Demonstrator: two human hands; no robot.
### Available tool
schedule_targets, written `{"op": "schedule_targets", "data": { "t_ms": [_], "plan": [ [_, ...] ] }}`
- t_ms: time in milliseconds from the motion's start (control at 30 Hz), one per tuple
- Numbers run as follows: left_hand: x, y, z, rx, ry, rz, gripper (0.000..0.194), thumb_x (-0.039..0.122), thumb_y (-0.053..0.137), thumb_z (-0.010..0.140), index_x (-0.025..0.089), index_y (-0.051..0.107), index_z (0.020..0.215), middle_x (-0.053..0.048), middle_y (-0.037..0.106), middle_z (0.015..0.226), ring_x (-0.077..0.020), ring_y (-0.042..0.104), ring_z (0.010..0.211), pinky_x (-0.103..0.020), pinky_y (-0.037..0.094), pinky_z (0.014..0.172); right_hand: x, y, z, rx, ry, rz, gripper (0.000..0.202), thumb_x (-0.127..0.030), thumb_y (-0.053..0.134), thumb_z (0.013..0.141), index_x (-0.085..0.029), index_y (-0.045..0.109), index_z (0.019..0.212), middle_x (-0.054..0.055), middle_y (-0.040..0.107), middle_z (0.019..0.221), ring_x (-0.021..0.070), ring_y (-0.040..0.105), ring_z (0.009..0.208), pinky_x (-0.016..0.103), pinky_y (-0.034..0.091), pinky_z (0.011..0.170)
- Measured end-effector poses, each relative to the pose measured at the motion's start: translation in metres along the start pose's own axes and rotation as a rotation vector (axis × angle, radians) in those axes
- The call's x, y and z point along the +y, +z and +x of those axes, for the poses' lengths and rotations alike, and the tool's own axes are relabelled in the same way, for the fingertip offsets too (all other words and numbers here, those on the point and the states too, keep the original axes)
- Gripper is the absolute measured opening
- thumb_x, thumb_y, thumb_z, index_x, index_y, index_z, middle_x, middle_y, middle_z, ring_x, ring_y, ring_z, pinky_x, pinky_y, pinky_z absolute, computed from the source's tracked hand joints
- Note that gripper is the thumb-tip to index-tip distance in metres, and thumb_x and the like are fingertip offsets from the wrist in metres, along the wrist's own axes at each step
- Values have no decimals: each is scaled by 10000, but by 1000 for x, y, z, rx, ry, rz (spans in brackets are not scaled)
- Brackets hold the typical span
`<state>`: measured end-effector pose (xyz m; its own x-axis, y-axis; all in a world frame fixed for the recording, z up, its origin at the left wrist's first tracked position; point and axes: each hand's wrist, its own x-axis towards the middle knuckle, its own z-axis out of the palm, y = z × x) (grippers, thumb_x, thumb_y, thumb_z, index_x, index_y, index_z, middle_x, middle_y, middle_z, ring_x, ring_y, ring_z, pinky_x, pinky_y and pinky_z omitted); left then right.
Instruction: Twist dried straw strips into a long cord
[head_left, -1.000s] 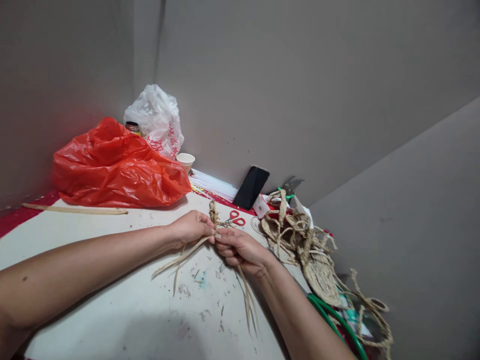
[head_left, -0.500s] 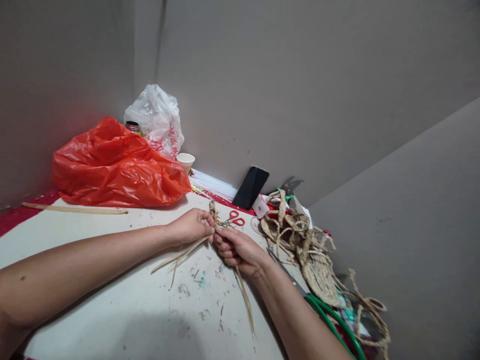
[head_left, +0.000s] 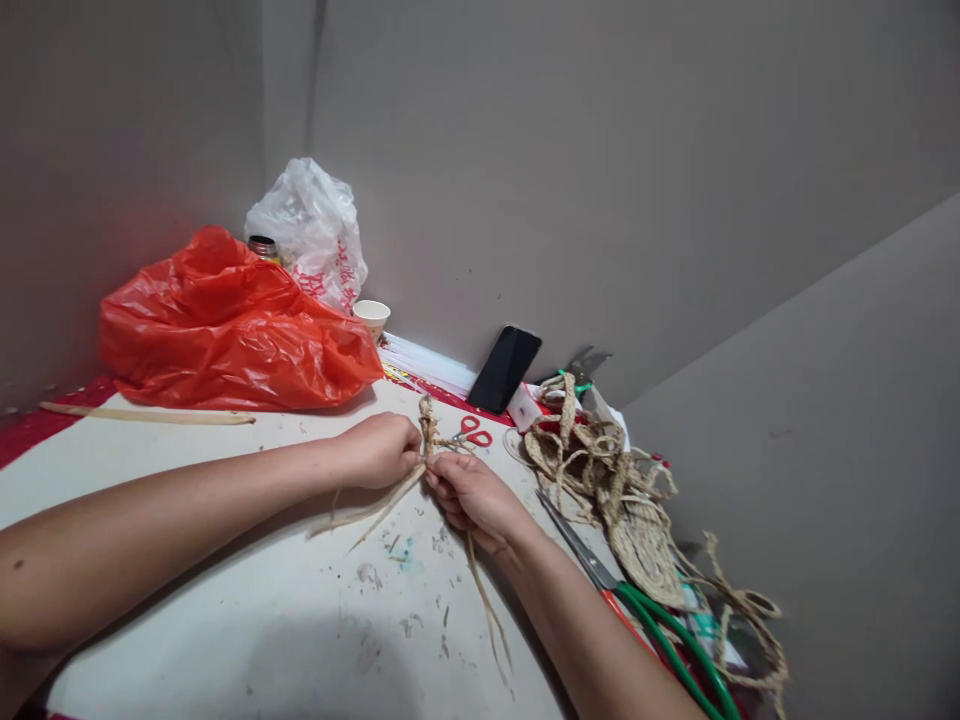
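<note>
A short braid of dried straw [head_left: 427, 422] stands up from between my two hands, over the white tabletop. My left hand [head_left: 381, 450] is closed, its fingers pinching the straw at the braid's lower end. Close against it, my right hand [head_left: 472, 492] is also closed on the straw, thumb on top. Loose straw strands [head_left: 382, 518] trail out below the left hand, and more hang down below the right one. Just beyond the right hand lie small red-handled scissors [head_left: 475, 431], partly behind the braid. The fingertips overlap, so the exact grip point is hidden.
A red plastic bag [head_left: 232, 335], a white bag [head_left: 311, 225] and a paper cup [head_left: 372, 316] stand at the back left. A phone [head_left: 504, 368] leans on the wall. Coiled braided cord [head_left: 637, 520] and large green-handled shears [head_left: 660, 630] lie at right. A flat straw strip [head_left: 150, 414] lies left.
The left hand has turned slightly and its fingers have curled in more. The loose strands below it have swung. Both hands stay together at the braid; the view has shifted a little.
</note>
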<state>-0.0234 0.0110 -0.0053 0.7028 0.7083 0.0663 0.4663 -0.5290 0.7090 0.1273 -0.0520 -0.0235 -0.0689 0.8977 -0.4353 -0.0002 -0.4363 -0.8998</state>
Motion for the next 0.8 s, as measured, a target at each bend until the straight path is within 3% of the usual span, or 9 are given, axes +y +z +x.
{"op": "schedule_targets", "data": {
  "t_ms": [133,233,300,500,633,767,800],
  "plan": [
    [13,3,-8,91,-74,153,200,256,552,697,175,545,514,-62,578,553,-180,534,569,-261,357,561,1,3,0,44,7,-31,222,-297,509,744,-182,471,558,-105,295,362,28,132,290,168,79,279],
    [25,11,-17,28,-126,243,114,236,553,697,169,569,606,-73,593,597,-211,582,627,-272,392,593,-1,5,-3,31,21,13,289,-288,514,734,-193,394,488,-102,271,340,27,124,293,172,71,285],
    [31,18,-23,-25,-90,326,42,157,544,684,154,586,693,-84,615,656,-219,601,666,-274,411,617,-1,5,-4,4,28,62,331,-310,538,718,-200,349,471,-107,255,339,24,122,301,168,78,288],
    [36,34,-32,-108,5,533,222,41,420,746,93,579,892,-135,636,780,-225,614,707,-297,423,640,0,4,-4,-40,37,167,298,-299,619,660,-185,393,504,-120,267,371,12,114,326,150,83,296],
    [44,41,-44,-114,118,575,232,35,421,745,101,588,893,-146,638,810,-222,610,710,-303,414,623,-3,1,-6,-88,60,154,217,-320,668,668,-133,557,647,-126,266,372,12,102,342,151,72,300],
    [59,42,-64,-309,391,568,135,110,504,729,150,607,807,-95,617,638,-202,558,541,-313,376,530,-7,-8,-7,-143,73,182,244,-318,705,662,-120,564,689,-137,216,415,9,74,368,146,49,313],
    [62,40,-67,-314,463,512,103,160,504,758,163,603,783,-80,607,606,-190,538,510,-313,368,518,-8,-10,-7,-158,68,192,250,-322,708,663,-124,558,692,-138,204,424,9,65,372,147,43,316]
  ]
}}
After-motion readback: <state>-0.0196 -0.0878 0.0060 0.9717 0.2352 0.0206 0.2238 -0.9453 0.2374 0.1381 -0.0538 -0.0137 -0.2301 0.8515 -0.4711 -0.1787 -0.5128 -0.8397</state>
